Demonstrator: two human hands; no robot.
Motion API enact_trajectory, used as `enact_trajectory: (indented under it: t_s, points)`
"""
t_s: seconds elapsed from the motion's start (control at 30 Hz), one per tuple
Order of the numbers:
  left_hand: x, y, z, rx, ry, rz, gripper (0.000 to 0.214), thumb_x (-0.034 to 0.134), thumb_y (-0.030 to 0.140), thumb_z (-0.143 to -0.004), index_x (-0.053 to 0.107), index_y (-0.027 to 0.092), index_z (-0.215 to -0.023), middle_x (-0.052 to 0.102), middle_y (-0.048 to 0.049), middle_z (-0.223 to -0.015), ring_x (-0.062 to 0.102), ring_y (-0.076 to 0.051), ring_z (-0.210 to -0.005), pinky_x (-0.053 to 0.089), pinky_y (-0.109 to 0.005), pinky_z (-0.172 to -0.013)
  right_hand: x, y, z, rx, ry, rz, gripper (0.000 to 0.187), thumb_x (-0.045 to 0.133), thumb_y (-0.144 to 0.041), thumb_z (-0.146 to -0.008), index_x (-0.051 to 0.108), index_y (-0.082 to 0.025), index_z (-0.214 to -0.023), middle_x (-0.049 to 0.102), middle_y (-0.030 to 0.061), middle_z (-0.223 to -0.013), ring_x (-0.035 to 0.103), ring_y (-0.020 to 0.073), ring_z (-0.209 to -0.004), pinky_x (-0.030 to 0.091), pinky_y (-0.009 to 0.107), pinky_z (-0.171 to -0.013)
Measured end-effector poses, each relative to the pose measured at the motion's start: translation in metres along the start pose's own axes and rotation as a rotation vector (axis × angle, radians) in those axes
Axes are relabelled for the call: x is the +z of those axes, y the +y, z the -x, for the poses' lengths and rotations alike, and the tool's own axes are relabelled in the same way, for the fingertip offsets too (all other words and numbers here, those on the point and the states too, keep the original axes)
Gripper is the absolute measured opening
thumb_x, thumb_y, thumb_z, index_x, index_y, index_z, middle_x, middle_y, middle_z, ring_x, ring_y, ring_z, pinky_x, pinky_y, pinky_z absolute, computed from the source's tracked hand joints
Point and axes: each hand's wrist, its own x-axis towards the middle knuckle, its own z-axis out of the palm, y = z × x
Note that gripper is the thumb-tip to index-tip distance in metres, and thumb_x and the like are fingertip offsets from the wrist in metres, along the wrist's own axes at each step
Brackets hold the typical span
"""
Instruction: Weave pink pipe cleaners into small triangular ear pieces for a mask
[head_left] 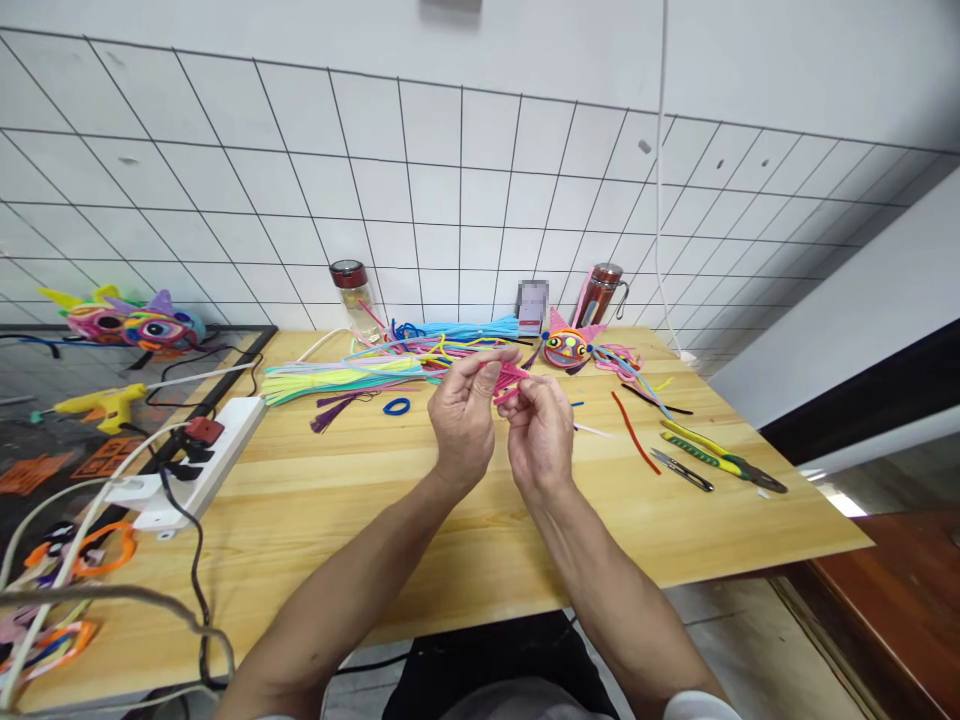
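Over the middle of the wooden table [360, 540], my left hand [463, 415] pinches a small bright pink piece of bent pipe cleaners [510, 378] between thumb and fingers. On the piece's other side, my right hand [541, 430] grips its lower edge with closed fingertips. Fingers hide part of the pink piece. Behind the hands lie bundles of coloured pipe cleaners [337, 380]. A blue coiled ring [397, 406] and a purple tassel [330, 410] rest left of my left hand. Just beyond my right hand stands a colourful face-like ornament [566, 347] with pink ears.
Right: a red pipe cleaner [636, 433], thread snips [682, 470] and yellow-green pliers [724, 457]. Left: a white power strip [202, 465] with cables, a yellow glue gun [97, 405] and more ornaments [161, 322]. Along the wall: a glass bottle [355, 298], a phone [533, 306] and a red-brown flask [600, 295].
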Motion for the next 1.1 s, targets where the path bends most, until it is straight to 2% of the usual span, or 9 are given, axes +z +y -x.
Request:
enact_trajectory:
  t_s: [0.2, 0.4, 0.57, 0.77, 0.97, 1.1]
  points:
    - [-0.005, -0.006, -0.013, -0.088, 0.027, 0.102, 0.031, 0.086, 0.047, -0.091, 0.078, 0.019, -0.103, 0.086, -0.0083, -0.106, 0.084, -0.024, -0.104, 0.064, -0.039, -0.1, -0.01, -0.003, 0.0, 0.06, -0.136, 0.058, 0.022, 0.078, -0.036, -0.076, 0.062, -0.023, -0.082, 0.064, -0.0043, -0.063, 0.059, 0.0122, -0.057, 0.05, 0.024, -0.055]
    - [-0.006, -0.014, -0.024, -0.216, 0.072, 0.216, 0.044, 0.095, 0.051, -0.078, 0.075, 0.019, -0.1, 0.086, -0.0085, -0.103, 0.083, -0.025, -0.107, 0.062, -0.043, -0.109, -0.032, -0.004, -0.009, -0.044, -0.193, 0.196, 0.024, 0.08, -0.042, -0.08, 0.069, -0.021, -0.086, 0.067, -0.0031, -0.067, 0.057, 0.0113, -0.058, 0.044, 0.023, -0.053]
    - [-0.008, -0.018, -0.025, -0.239, 0.077, 0.217, 0.045, 0.094, 0.051, -0.08, 0.073, 0.019, -0.103, 0.086, -0.0108, -0.11, 0.081, -0.027, -0.118, 0.06, -0.044, -0.113, -0.04, 0.001, -0.015, -0.084, -0.233, 0.274, 0.026, 0.08, -0.043, -0.084, 0.071, -0.021, -0.095, 0.067, -0.0034, -0.071, 0.059, 0.0126, -0.062, 0.048, 0.025, -0.057]
    - [-0.011, -0.022, -0.027, -0.295, 0.08, 0.236, 0.043, 0.094, 0.048, -0.08, 0.072, 0.019, -0.104, 0.085, -0.0116, -0.112, 0.079, -0.028, -0.122, 0.06, -0.045, -0.113, -0.041, -0.003, -0.021, -0.272, -0.249, 0.398, 0.021, 0.08, -0.038, -0.088, 0.072, -0.025, -0.102, 0.069, -0.0031, -0.079, 0.063, 0.0139, -0.067, 0.054, 0.027, -0.063]
    - [-0.01, -0.021, -0.026, -0.377, 0.091, 0.288, 0.037, 0.094, 0.04, -0.082, 0.073, 0.018, -0.102, 0.086, -0.01, -0.107, 0.082, -0.025, -0.112, 0.06, -0.043, -0.113, -0.058, 0.002, -0.035, -0.483, -0.363, 0.6, 0.02, 0.079, -0.033, -0.092, 0.081, -0.027, -0.111, 0.077, 0.0043, -0.107, 0.072, 0.0202, -0.098, 0.06, 0.037, -0.09]
    - [-0.009, -0.021, -0.026, -0.398, 0.087, 0.288, 0.037, 0.094, 0.039, -0.081, 0.073, 0.017, -0.102, 0.086, -0.0111, -0.107, 0.082, -0.025, -0.113, 0.06, -0.043, -0.112, -0.065, 0.002, -0.039, -0.559, -0.4, 0.711, 0.018, 0.076, -0.032, -0.097, 0.083, -0.029, -0.114, 0.077, 0.0044, -0.107, 0.073, 0.0207, -0.1, 0.059, 0.038, -0.092]
